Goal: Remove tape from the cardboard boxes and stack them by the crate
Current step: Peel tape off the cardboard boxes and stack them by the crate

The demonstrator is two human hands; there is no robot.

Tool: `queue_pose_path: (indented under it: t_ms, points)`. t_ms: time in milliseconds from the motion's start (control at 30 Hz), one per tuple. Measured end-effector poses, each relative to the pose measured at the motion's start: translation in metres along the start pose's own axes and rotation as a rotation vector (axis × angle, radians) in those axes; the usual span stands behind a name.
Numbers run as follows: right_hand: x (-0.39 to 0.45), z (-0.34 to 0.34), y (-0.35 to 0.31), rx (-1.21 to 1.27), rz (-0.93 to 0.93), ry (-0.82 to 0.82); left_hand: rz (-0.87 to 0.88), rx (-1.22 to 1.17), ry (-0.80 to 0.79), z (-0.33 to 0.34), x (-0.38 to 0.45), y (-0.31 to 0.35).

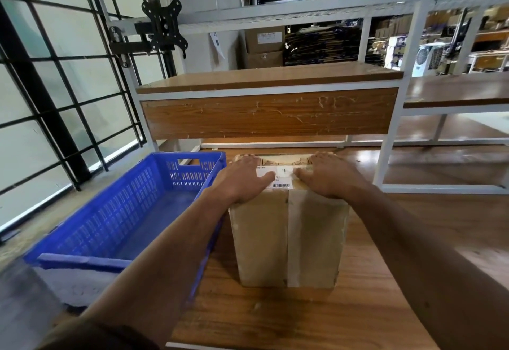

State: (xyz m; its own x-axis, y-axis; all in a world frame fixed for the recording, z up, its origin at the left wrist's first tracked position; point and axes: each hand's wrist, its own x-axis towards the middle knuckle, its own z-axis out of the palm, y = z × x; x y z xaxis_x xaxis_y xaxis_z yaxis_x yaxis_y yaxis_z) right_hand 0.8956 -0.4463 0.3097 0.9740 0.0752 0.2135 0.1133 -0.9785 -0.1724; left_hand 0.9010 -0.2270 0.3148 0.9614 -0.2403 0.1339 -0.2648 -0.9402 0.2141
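A wooden table (385,280) carries a cardboard box (286,239) beside a blue crate (124,212).

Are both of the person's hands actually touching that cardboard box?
Touching. The head view shows the left hand and right hand lying flat on top of the cardboard box, thumbs on its white label.
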Motion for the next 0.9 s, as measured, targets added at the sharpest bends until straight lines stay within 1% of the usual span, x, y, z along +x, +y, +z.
queue_pose_path:
  t_ms: [100, 167, 200, 300, 367, 433, 533, 600, 700, 767, 833, 900]
  points:
    - [-0.001, -0.003, -0.002, -0.002, 0.0, 0.012, 0.003, -0.01, 0.005, 0.001, 0.003, -0.001]
    - [-0.005, -0.003, -0.002, 0.015, -0.006, 0.018, 0.0, -0.035, 0.035, 0.003, 0.003, -0.001]
    - [-0.008, -0.002, -0.001, 0.034, -0.002, 0.062, 0.004, -0.054, 0.083, 0.005, 0.002, -0.002]
    - [-0.023, 0.006, -0.001, 0.129, 0.002, 0.339, 0.028, -0.139, 0.353, 0.013, -0.008, 0.0]
    - [-0.034, 0.017, 0.0, 0.287, 0.019, 0.488, 0.027, -0.216, 0.513, 0.021, -0.015, 0.0]
    - [-0.053, 0.033, 0.002, 0.406, -0.01, 0.605, 0.011, -0.294, 0.635, 0.033, -0.024, -0.001]
    - [-0.074, 0.051, 0.006, 0.396, -0.108, 0.706, 0.027, -0.36, 0.759, 0.052, -0.04, 0.0]
    - [-0.074, 0.049, 0.009, 0.382, -0.11, 0.684, 0.057, -0.379, 0.774, 0.057, -0.044, -0.001]
    - [-0.075, 0.042, 0.008, 0.434, -0.088, 0.632, 0.071, -0.421, 0.694, 0.053, -0.046, -0.003]
    - [-0.08, 0.044, 0.008, 0.484, -0.098, 0.633, 0.064, -0.448, 0.656, 0.052, -0.05, -0.004]
    - [-0.086, 0.053, 0.01, 0.552, -0.092, 0.637, 0.026, -0.469, 0.663, 0.056, -0.058, -0.005]
    - [-0.094, 0.066, 0.01, 0.685, -0.009, 0.605, -0.052, -0.61, 0.639, 0.065, -0.07, -0.005]
